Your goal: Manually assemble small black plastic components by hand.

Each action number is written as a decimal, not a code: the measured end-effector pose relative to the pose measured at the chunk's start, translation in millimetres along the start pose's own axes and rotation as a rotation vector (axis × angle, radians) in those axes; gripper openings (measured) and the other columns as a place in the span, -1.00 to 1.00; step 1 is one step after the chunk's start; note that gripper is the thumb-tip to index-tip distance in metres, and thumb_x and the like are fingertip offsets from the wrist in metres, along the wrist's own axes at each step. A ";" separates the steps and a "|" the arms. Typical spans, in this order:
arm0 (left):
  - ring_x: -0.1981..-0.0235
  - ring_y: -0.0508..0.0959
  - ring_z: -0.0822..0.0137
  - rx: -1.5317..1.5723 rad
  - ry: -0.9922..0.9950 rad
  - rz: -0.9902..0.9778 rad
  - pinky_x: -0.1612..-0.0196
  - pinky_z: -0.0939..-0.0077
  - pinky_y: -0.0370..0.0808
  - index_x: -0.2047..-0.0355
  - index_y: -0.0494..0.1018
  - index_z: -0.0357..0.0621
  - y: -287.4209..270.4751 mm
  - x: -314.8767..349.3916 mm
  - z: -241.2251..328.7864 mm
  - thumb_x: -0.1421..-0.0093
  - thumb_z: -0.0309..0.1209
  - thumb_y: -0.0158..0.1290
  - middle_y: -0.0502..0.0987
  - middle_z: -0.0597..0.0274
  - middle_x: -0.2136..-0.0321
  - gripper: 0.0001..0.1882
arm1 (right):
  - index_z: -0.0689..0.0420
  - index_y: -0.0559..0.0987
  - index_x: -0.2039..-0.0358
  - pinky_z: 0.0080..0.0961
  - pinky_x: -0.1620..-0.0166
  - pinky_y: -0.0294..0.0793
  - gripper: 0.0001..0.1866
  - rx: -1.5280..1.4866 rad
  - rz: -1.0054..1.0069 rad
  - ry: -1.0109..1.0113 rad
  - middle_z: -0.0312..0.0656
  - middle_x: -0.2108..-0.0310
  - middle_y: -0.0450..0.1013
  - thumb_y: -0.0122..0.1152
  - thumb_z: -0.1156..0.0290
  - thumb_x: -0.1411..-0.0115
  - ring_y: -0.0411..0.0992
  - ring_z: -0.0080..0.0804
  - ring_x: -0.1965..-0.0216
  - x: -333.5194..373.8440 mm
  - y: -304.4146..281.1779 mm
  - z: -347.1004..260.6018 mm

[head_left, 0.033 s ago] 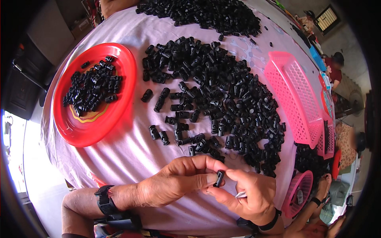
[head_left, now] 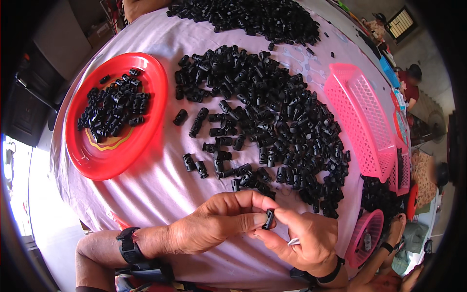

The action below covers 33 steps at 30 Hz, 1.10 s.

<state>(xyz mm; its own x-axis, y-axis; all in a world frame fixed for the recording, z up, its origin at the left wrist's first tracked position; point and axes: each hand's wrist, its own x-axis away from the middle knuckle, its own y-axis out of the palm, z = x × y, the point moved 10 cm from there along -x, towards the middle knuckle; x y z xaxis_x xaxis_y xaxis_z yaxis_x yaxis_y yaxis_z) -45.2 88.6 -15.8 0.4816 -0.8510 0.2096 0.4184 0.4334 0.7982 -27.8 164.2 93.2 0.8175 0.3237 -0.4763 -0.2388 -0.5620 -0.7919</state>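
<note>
Hands (head_left: 206, 225): two, holding one black piece (head_left: 268, 219), one white item (head_left: 294, 241).

The left hand (head_left: 214, 223) pinches a black part (head_left: 268, 220) between thumb and forefinger. The right hand (head_left: 311, 236) meets it from the right, fingers close about the part, a white piece (head_left: 294, 241) poking from its grip. Beyond them, a pile (head_left: 272, 112) of black parts spreads over the pink cloth (head_left: 146, 199), with another pile (head_left: 253, 19) at the far side. Left lies a red plate (head_left: 159, 87) bearing more parts; right, a pink basket (head_left: 355, 107) and, nearer, a round basket (head_left: 358, 231).
</note>
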 end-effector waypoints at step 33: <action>0.01 0.41 0.53 -0.057 0.046 -0.024 -0.10 0.60 0.34 -0.03 0.36 -0.26 1.2 -1.7 2.1 -0.28 -0.53 -0.02 0.46 0.30 0.07 -0.70 | 0.24 0.56 0.15 -0.70 0.67 0.24 -0.53 -0.175 -0.011 0.021 -0.39 0.72 0.34 0.42 0.49 0.16 0.24 -0.66 0.78 -3.0 7.4 2.8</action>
<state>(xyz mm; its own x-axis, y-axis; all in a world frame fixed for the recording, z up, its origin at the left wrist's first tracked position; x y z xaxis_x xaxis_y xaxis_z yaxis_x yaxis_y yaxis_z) -47.1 90.0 -14.1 0.5049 -0.8475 0.1636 0.4725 0.4300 0.7693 -33.5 161.3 87.7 0.8309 0.3156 -0.4582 -0.1361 -0.6831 -0.7175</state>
